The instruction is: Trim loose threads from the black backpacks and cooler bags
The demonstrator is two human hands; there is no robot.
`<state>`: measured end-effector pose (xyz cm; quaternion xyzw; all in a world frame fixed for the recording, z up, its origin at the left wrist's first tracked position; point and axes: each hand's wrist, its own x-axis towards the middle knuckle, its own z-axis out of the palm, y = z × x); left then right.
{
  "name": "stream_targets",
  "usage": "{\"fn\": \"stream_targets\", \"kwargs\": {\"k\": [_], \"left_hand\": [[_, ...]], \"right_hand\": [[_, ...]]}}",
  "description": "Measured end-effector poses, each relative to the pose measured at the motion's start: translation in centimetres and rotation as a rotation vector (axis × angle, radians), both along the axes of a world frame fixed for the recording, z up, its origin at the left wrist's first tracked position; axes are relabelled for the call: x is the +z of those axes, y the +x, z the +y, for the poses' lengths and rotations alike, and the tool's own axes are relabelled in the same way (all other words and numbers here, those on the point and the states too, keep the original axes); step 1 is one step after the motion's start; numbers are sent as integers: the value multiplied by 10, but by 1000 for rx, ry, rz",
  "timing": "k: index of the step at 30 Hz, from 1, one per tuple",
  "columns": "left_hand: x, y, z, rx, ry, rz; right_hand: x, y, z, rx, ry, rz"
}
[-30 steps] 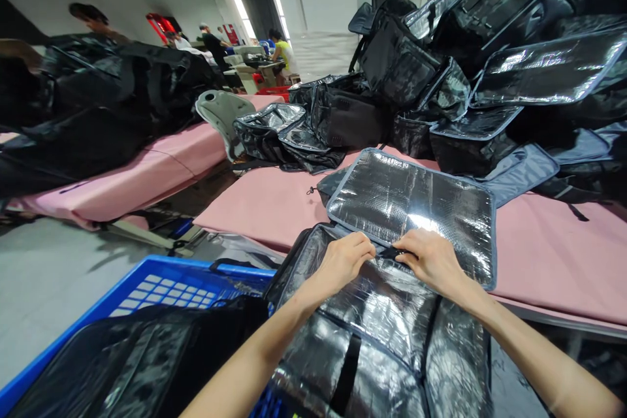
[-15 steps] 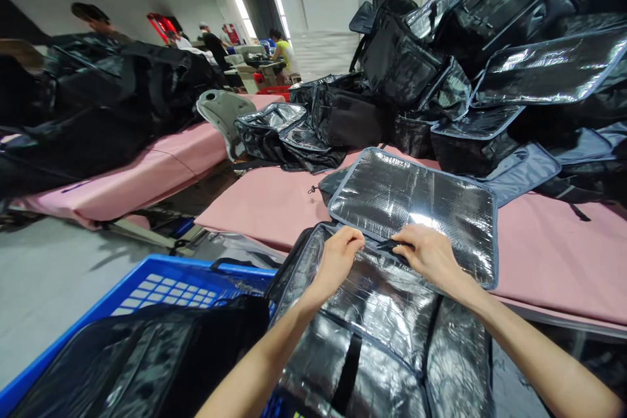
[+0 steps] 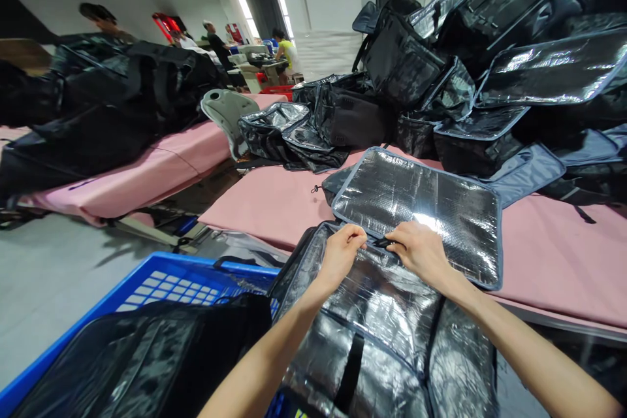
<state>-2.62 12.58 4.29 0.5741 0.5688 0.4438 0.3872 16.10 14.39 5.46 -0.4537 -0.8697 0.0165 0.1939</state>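
An insulated bag (image 3: 377, 294) with a shiny silver foil lining lies opened in front of me. Its foil-lined lid flap (image 3: 416, 192), edged in grey binding, is folded back onto the pink table. At the seam between lid and body, my left hand (image 3: 343, 251) is closed in a pinch; whatever its fingertips hold is too small to make out. Just right of it, my right hand (image 3: 418, 251) grips small black thread snips (image 3: 383, 242), their tip pointing toward the left hand. Part of the snips is hidden by the fingers.
A blue plastic crate (image 3: 161, 287) stands at lower left, with a dark bag (image 3: 147, 353) in it. Several foil-lined bags (image 3: 401, 59) are heaped on the pink table (image 3: 274, 202) ahead. Left, another pink table (image 3: 161, 160) bears dark bags. People are in the background.
My right hand has shifted slightly left, bringing the snips closer to my left hand at the seam. The left hand keeps its pinch. The view has shifted a little.
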Motion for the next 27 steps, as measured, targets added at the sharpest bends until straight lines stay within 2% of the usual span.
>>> {"fn": "stream_targets", "kwargs": {"k": [6, 7, 11, 12, 13, 15, 16, 18, 21, 24, 27], "left_hand": [[6, -2, 0, -20, 38, 12], [9, -7, -1, -62, 39, 24], [12, -36, -13, -555, -76, 215], [10, -41, -16, -575, -44, 309], [8, -44, -18, -509, 37, 416], [1, -43, -18, -269, 292, 633], [-2, -39, -14, -195, 407, 724], [-4, -32, 0, -193, 529, 846], [4, -30, 30, -313, 510, 901], [18, -46, 57, -424, 353, 846], [26, -69, 66, -404, 198, 730]], "right_hand": [[-1, -5, 4, -1, -37, -16], [1, -3, 5, -5, -52, 15], [6, 7, -1, -56, -83, 189], [6, 8, -5, -64, -72, 192], [6, 7, -9, -61, -55, 160], [4, 3, -18, -47, -22, 12], [3, 0, -21, -43, -16, -74], [3, -5, -22, -55, -42, -187], [7, -4, -9, -75, -193, -134], [11, 1, 14, -23, -404, -22], [9, 4, 31, 36, -514, 25]]}}
